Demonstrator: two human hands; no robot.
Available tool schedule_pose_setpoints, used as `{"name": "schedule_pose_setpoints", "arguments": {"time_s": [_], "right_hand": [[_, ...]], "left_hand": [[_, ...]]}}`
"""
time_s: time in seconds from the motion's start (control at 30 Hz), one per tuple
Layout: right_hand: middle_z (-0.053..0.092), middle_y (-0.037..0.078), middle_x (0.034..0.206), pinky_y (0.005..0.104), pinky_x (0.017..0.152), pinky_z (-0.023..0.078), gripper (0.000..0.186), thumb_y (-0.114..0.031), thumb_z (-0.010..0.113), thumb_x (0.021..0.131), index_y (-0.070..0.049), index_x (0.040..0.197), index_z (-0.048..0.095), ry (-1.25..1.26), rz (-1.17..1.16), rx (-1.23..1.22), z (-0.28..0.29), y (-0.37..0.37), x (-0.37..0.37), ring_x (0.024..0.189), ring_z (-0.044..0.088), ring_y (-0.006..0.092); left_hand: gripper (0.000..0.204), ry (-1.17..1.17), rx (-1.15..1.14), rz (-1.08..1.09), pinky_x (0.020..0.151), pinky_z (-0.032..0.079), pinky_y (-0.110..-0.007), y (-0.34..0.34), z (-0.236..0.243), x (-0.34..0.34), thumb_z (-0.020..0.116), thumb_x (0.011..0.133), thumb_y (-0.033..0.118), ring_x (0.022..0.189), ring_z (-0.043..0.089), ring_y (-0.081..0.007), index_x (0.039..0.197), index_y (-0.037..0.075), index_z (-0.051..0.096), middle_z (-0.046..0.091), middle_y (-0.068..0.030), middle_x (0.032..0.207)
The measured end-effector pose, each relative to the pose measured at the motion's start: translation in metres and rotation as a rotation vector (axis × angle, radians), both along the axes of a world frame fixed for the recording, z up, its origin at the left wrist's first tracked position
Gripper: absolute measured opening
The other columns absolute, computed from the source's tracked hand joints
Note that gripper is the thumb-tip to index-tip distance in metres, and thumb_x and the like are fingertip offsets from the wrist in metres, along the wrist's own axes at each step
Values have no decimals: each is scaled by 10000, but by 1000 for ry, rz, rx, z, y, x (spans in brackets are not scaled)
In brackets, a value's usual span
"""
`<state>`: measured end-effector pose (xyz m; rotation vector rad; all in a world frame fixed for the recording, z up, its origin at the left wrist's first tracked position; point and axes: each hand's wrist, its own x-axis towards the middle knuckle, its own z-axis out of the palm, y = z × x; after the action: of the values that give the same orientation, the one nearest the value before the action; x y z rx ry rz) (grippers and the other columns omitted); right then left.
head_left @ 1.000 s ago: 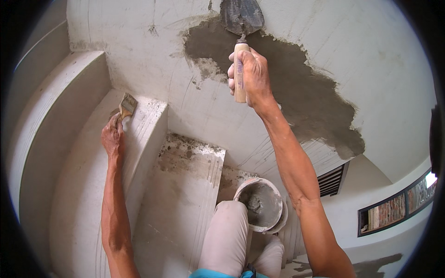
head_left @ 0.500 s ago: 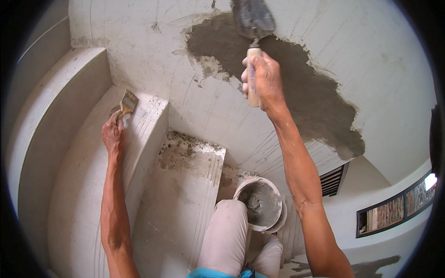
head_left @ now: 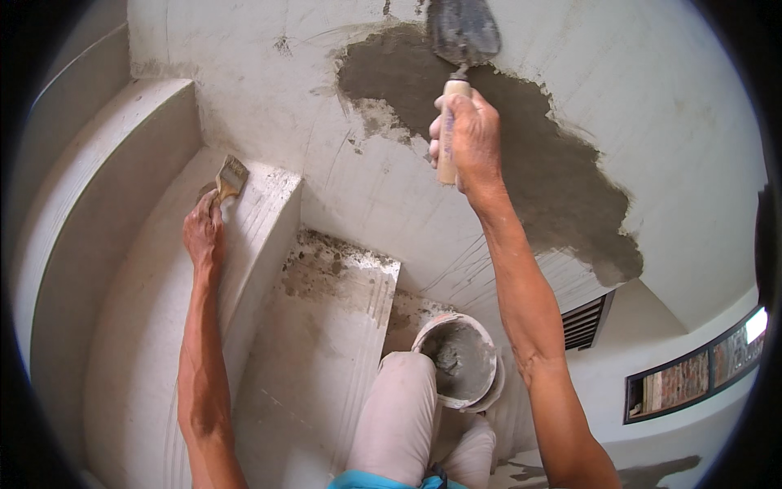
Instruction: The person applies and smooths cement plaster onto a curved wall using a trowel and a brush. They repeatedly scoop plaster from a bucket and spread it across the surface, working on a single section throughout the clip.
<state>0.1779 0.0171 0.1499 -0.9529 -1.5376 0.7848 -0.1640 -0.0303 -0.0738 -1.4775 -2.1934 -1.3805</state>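
Note:
My right hand [head_left: 471, 140] is wrapped round the pale wooden handle of a trowel [head_left: 463, 37]. The trowel's dark, smeared blade lies over the top edge of a wet grey mortar patch [head_left: 554, 183] on the wall. Lower at the left, my left hand [head_left: 204, 232] grips a flat paintbrush [head_left: 232, 176] by its handle, bristles pointing up and away, just over a stair step. A bucket [head_left: 419, 334] with a pale, crusted rim stands beside my knee and holds wet grey mortar [head_left: 460, 363].
Concrete stair steps [head_left: 326, 375] descend from the left toward the bucket, with sharp edges. The light plastered wall [head_left: 366, 191] rises in front. A dark slatted vent [head_left: 585, 322] and a framed window [head_left: 692, 371] lie at the lower right.
My right hand and the trowel have shifted slightly to the right over the mortar patch. The left hand keeps its hold on the paintbrush, nearly still. The view has tilted a little.

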Motion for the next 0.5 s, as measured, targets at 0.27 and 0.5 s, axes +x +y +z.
{"name": "schedule_pose_setpoints", "arguments": {"time_s": [0.27,0.5], "right_hand": [[545,50,635,289,368,454,246,-257,469,948,-22,966,539,-66,18,-7,-1,6,-17,441,540,121],[552,64,632,289,361,448,247,-245,493,936,-6,941,551,-100,29,-4,-10,10,-31,434,549,127]], "left_hand": [[274,-23,6,-14,771,514,-448,1,-1,-1,569,923,173,882,678,-375,1155,129,708,703,-191,984],[266,-23,-49,-8,768,521,-441,0,2,-1,573,935,208,884,683,-366,1153,147,713,708,-178,981]]}}
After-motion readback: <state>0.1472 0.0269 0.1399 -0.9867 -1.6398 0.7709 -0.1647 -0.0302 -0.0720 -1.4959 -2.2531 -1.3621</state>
